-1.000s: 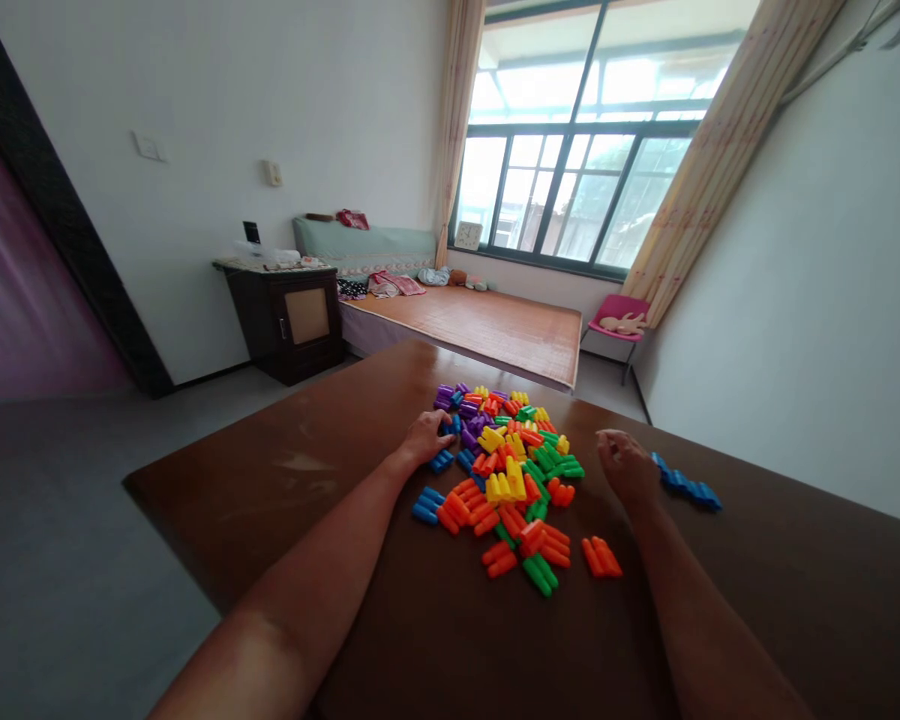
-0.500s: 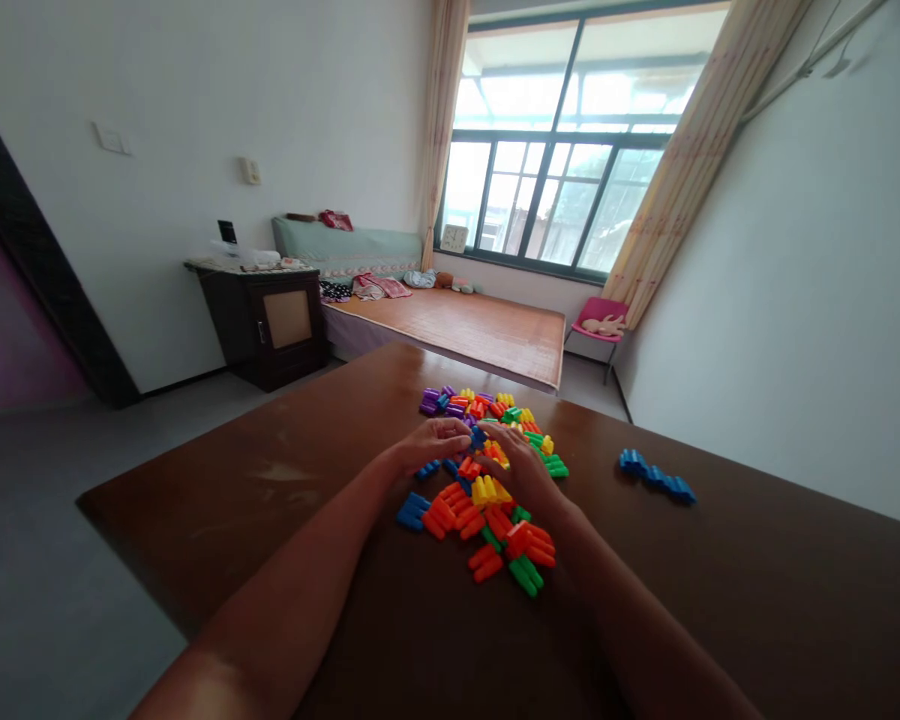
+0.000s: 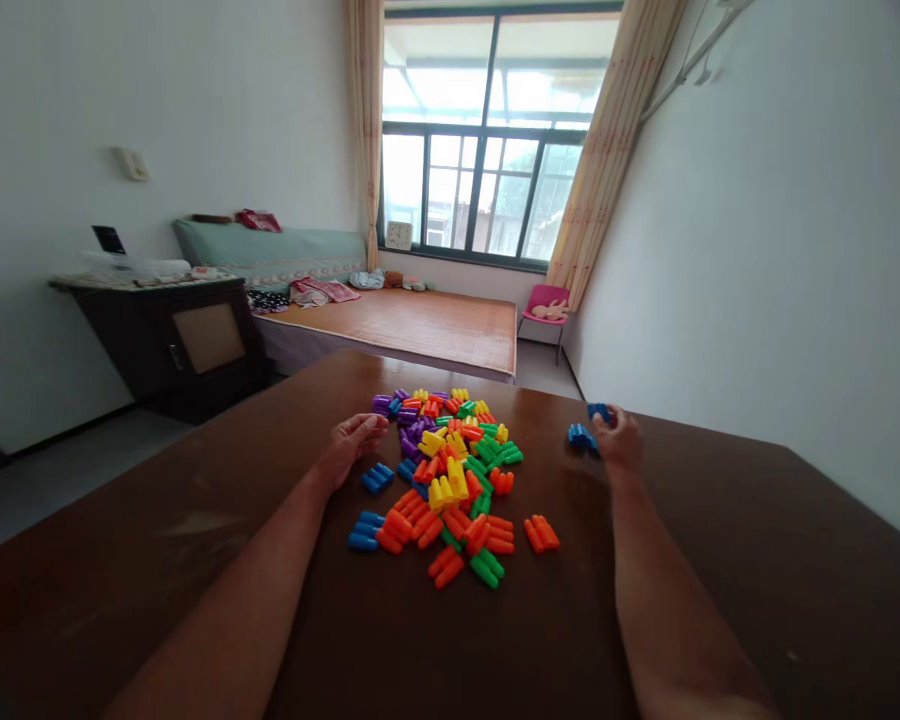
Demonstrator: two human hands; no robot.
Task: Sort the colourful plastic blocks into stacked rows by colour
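Many coloured plastic blocks lie heaped mid-table, with yellow [image 3: 448, 487], green [image 3: 487, 568], orange [image 3: 542, 533] and purple [image 3: 414, 436] ones. My left hand [image 3: 356, 440] hovers at the pile's left edge, fingers curled together; whether anything small is between them is hidden. Just below it is a blue block [image 3: 377, 478]. Off to the right, my right hand [image 3: 617, 437] pinches a blue block [image 3: 598, 411] above other joined blue blocks [image 3: 581, 436], which its fingers partly cover.
The brown table [image 3: 195, 560] fills the foreground. Beyond it stand a bed [image 3: 435, 325], a dark cabinet [image 3: 210, 340] at the left and a pink chair [image 3: 546, 298] under the window.
My right hand has left the pile and moved right to the blue blocks, now holding a blue block. My left hand has drawn slightly back from the pile. The view has turned right.
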